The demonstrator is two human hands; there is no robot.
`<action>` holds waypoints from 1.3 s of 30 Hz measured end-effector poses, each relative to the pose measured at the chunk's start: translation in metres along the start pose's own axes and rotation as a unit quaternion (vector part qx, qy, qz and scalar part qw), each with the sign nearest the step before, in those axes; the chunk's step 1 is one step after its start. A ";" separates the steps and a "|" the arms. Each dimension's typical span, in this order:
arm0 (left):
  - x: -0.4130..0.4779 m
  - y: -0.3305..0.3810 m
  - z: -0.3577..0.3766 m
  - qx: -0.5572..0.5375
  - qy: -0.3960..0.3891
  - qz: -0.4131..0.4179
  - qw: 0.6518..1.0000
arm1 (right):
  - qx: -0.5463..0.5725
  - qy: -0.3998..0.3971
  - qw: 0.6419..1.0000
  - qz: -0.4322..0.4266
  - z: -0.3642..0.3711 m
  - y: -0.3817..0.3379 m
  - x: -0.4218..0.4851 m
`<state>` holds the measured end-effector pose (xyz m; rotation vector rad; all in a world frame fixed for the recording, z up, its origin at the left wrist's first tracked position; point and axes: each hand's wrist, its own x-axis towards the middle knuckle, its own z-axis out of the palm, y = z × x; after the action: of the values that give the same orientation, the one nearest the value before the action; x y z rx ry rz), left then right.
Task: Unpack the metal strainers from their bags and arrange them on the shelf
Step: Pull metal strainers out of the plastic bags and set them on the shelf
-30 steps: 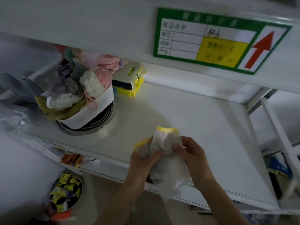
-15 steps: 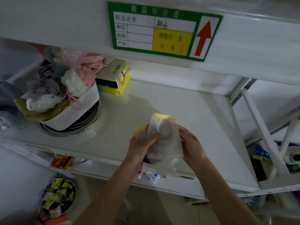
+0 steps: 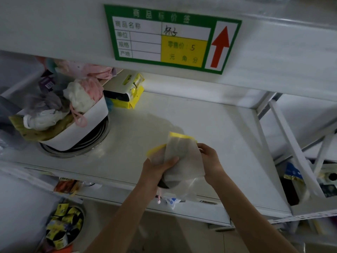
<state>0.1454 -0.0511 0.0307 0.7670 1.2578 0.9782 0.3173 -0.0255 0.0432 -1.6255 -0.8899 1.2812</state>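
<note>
- Fingers of our left hand (image 3: 157, 168) wrap the lower left of the bag (image 3: 179, 157), thumb pressed across its front face, so that hand is closed on the bag and carries it
- Our right hand (image 3: 209, 162) pinches the bag's right edge near the top, fingertips curled behind the plastic; both hands touch the bag, the right one nearer its mouth
- Inside the translucent bag we make out a greyish, rounded mass, which we judge to be the strainer (image 3: 177, 152); its exact shape is too clouded by the plastic to tell
- We read the bag's long axis as running up and away from us, its yellow strip (image 3: 180, 135) at the far top end and a loose clear tail hanging down toward our wrists
- Since the opening lies beyond the fingertips, we judge the right hand would part that yellow edge while the left keeps the grip
- Beyond the bag lies the bare white shelf (image 3: 209, 117), the likely landing spot straight ahead
- Farther left on it sits a white tub (image 3: 80, 128) heaped with soft goods, resting on dark metal rings (image 3: 87, 145), with yellow packets (image 3: 131, 95) behind
- Overhead, a green price tag (image 3: 171, 38) marks the upper shelf's edge
</note>
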 end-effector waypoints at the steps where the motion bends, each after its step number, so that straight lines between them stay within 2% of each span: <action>1: 0.001 -0.001 -0.001 -0.001 0.011 0.000 1.000 | -0.005 0.009 1.000 -0.005 0.003 0.002 0.006; 4: 0.007 -0.005 -0.010 -0.024 0.042 -0.017 0.999 | -0.048 0.038 0.998 -0.023 0.013 0.008 0.032; 9: 0.012 -0.007 -0.038 -0.097 0.086 -0.035 0.991 | 0.012 0.163 0.986 -0.011 0.031 -0.003 0.105; 13: 0.012 -0.007 -0.060 -0.139 0.104 -0.044 0.984 | 0.033 0.180 0.982 0.039 0.048 -0.002 0.152; 16: 0.013 -0.010 -0.070 -0.149 0.116 -0.039 0.981 | -0.021 0.189 0.981 0.049 0.055 0.003 0.173; 25: 0.020 -0.014 -0.080 -0.133 0.116 -0.025 0.984 | -0.230 0.220 0.948 -0.007 0.061 0.010 0.186; 30: 0.022 -0.018 -0.079 -0.136 0.105 -0.025 0.985 | -0.235 0.201 0.951 -0.006 0.057 0.012 0.177; 33: 0.023 -0.017 -0.075 -0.136 0.101 -0.022 0.985 | -0.246 0.208 0.942 -0.096 0.055 0.016 0.147; 35: 0.024 -0.016 -0.071 -0.130 0.090 -0.019 0.987 | -0.233 0.161 0.948 -0.147 0.054 0.025 0.119; 37: 0.024 -0.015 -0.066 -0.133 0.073 -0.009 0.988 | -0.151 0.073 0.980 -0.111 0.055 0.033 0.086; 39: 0.023 -0.013 -0.060 -0.133 0.053 0.001 0.990 | -0.075 -0.022 0.996 -0.048 0.052 0.036 0.053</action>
<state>0.0894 -0.0384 -0.0008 0.5149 1.1872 1.1729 0.2790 0.0193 -0.0153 -1.6548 -1.1013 1.2132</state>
